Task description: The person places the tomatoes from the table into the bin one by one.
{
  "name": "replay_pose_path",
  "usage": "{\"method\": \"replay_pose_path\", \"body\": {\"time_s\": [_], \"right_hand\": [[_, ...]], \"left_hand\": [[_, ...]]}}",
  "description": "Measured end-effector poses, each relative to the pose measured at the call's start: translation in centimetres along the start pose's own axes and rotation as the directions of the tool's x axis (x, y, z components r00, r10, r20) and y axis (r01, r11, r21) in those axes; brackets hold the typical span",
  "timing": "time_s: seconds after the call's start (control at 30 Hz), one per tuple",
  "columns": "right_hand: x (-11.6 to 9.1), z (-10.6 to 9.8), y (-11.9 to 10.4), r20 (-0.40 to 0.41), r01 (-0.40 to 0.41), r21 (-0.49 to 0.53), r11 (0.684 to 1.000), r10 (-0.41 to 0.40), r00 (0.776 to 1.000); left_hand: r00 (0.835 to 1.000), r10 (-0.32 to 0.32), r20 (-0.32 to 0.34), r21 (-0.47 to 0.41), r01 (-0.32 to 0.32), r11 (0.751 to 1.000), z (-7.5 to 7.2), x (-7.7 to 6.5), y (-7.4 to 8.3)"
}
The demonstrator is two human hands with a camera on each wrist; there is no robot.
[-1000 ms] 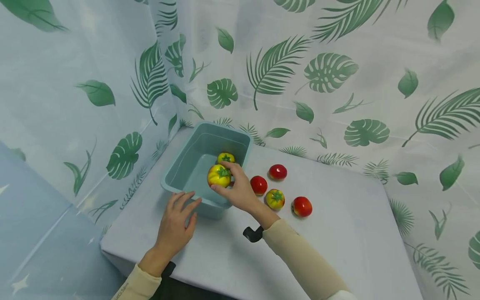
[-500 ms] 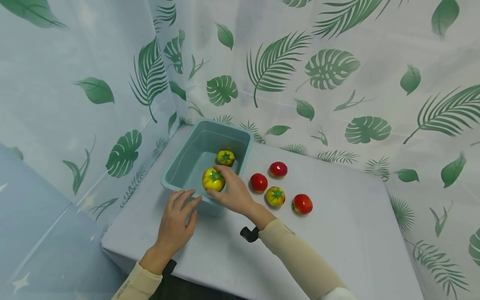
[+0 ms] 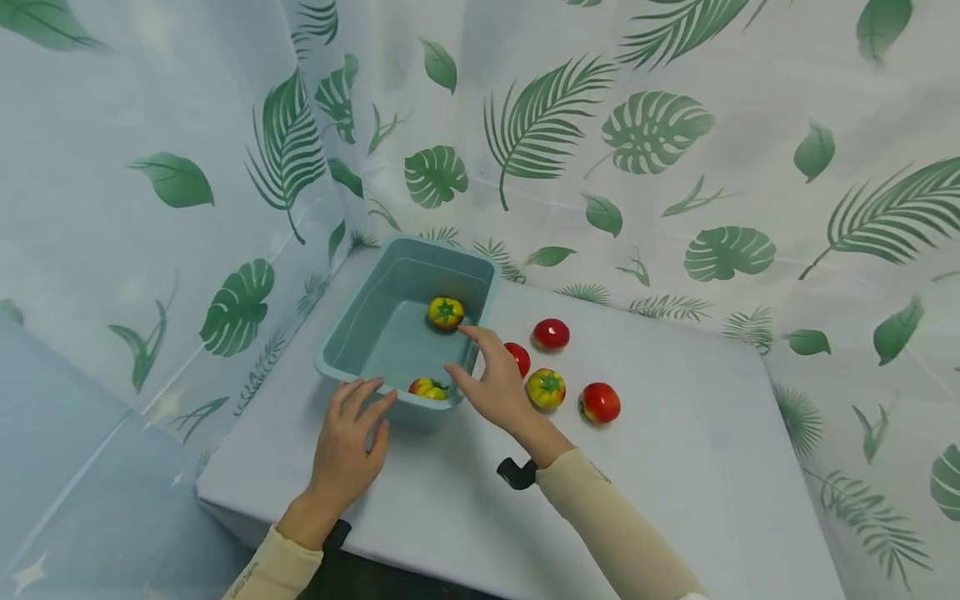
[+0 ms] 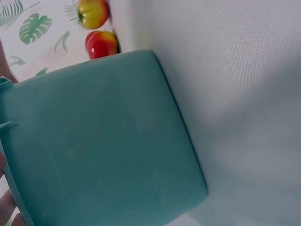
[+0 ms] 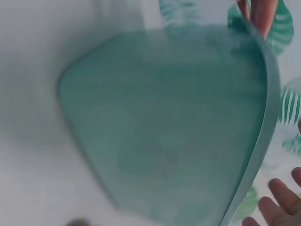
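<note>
In the head view a blue-green plastic bin [image 3: 324,346] stands on the table. My left hand [image 3: 347,450] is at its near left corner, relaxed fingertips touching the rim. My right hand [image 3: 495,385] is over the bin's right rim, thumb and fingers spread with nothing between them. A yellow-red toy tomato [image 3: 428,388] with a green top lies inside by the near wall, partly hidden by the rim. Farther back in the bin sits another yellow-red tomato [image 3: 446,312]. The right wrist view shows the bin's outer wall [image 5: 164,127] and spread fingertips [image 5: 282,197].
Right of the bin lie a red fruit [image 3: 551,334], a second red fruit [image 3: 601,402], a yellow-green tomato [image 3: 546,388], and a red fruit [image 3: 519,357] partly behind my right hand. A leaf-print curtain [image 3: 525,167] hangs behind the white-covered table [image 3: 675,467].
My right hand lowered the yellow tomato into the bin's near end, let go of it and drew back to the right. The left hand has stayed at the rim.
</note>
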State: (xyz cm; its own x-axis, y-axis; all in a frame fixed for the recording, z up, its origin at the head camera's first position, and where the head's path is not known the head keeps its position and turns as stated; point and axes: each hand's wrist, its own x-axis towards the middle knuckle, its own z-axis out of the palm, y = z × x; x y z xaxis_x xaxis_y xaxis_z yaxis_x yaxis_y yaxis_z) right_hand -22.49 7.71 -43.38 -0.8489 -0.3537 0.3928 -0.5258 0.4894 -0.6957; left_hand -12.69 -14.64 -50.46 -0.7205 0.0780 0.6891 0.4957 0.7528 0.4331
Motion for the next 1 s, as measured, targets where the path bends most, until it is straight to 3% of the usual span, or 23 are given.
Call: {"method": "replay_pose_path", "body": {"time_s": [0.2, 0.33, 0.5, 0.63, 0.8, 0.9, 1.0], "right_hand": [[-1.3, -3.0, 4.0, -0.24, 0.018, 0.009, 1.0, -0.015, 0.971], [-2.2, -5.8, 6.5, -0.309, -0.045, -0.03, 0.999, 0.033, 0.95], [-3.6, -9.2, 8.8, -0.365, -0.184, -0.102, 0.978, 0.135, 0.921], [-4.7, -11.1, 10.8, -0.345, -0.366, -0.154, 0.918, 0.297, 0.89], [-6.1, -11.9, 13.6, -0.235, -0.525, -0.228, 0.82, 0.477, 0.847], [-6.9, -11.8, 14.9, -0.155, -0.524, -0.29, 0.801, 0.501, 0.851], [-7.7, -11.5, 15.9, -0.08, -0.463, -0.356, 0.812, 0.467, 0.88]], "left_hand": [[1.0, 0.008, -0.025, 0.002, -0.008, 1.0, 0.1, -0.3, -0.1], [1.0, 0.003, -0.031, 0.007, -0.003, 1.0, 0.1, -0.5, -0.1], [0.999, 0.0, -0.047, 0.005, 0.0, 1.0, 0.3, -0.7, 0.0], [0.998, -0.001, -0.07, -0.01, 0.0, 1.0, 0.4, -0.6, 0.0], [0.996, -0.005, -0.094, -0.031, 0.002, 1.0, 0.7, -0.5, 0.1], [0.995, -0.006, -0.1, -0.038, 0.002, 0.999, 0.8, -0.4, 0.1], [0.995, -0.004, -0.102, -0.039, 0.0, 0.999, 1.0, -0.3, 0.2]]}}
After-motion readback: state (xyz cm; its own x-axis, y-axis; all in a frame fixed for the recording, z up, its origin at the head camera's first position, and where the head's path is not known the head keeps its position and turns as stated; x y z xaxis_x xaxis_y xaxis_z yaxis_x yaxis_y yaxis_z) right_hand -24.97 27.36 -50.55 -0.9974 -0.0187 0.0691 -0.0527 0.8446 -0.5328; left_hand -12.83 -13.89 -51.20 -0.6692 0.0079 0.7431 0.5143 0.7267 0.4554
